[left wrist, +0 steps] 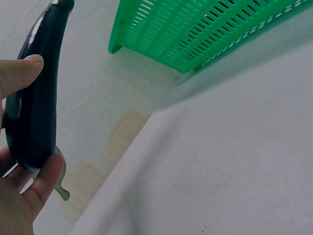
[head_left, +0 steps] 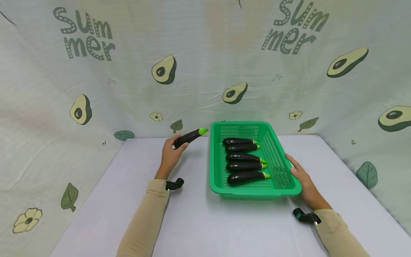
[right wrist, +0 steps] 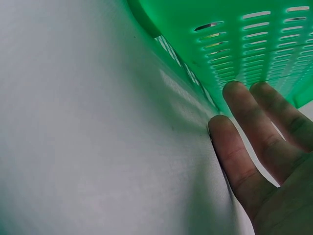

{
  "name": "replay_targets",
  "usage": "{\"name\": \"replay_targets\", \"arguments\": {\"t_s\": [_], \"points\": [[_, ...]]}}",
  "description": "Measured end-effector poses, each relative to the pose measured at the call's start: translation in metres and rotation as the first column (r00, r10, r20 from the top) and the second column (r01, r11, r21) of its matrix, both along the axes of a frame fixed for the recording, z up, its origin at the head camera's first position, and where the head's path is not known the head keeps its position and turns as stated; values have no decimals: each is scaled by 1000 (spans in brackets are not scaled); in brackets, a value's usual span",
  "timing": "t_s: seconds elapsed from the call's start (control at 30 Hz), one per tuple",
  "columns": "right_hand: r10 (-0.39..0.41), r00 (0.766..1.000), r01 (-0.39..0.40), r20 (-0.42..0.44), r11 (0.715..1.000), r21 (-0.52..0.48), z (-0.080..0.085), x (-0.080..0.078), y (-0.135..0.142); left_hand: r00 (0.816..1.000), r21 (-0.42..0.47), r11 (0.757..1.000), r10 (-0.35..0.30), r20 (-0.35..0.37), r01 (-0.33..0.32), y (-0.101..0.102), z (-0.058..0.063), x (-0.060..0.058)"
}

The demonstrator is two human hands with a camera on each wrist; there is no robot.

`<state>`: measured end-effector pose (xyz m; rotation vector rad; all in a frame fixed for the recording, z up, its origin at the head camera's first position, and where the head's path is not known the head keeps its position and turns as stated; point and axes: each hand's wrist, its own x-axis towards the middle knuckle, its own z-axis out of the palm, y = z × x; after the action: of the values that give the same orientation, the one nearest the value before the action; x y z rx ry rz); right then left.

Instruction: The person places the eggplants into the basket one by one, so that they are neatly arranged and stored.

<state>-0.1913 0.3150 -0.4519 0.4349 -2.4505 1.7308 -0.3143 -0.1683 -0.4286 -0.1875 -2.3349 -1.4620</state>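
Observation:
My left hand (head_left: 171,153) holds a dark purple eggplant (head_left: 190,137) above the table, left of a green plastic basket (head_left: 214,157). Its bright green stem end points right, towards the basket rim. In the left wrist view, thumb and fingers (left wrist: 46,178) grip the eggplant (left wrist: 36,103) about its thick end. My right hand (head_left: 303,180) is at the basket's right side, beside the rim. Seen from the right wrist, straight fingers (right wrist: 234,147) reach under the rim to the slotted basket wall (right wrist: 244,54). Several eggplants (head_left: 245,177) lie side by side in the basket, stems to the right.
A white cloth covers the table (head_left: 192,221). Behind it hangs a pale curtain (head_left: 196,96) printed with avocados, leaves and lettering, which also runs along both sides. Each wrist carries a small black camera (head_left: 174,184).

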Motion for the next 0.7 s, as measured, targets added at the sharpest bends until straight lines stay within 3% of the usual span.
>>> {"name": "replay_targets", "arguments": {"t_s": [0.37, 0.7], "points": [[0, 1000, 0, 18, 1000, 1, 2, 0, 0, 1000, -20, 999, -25, -1, 25, 5, 2, 1], [14, 1000, -14, 18, 1000, -27, 1, -1, 1, 995, -49, 996, -77, -56, 75, 16, 13, 7]]}}
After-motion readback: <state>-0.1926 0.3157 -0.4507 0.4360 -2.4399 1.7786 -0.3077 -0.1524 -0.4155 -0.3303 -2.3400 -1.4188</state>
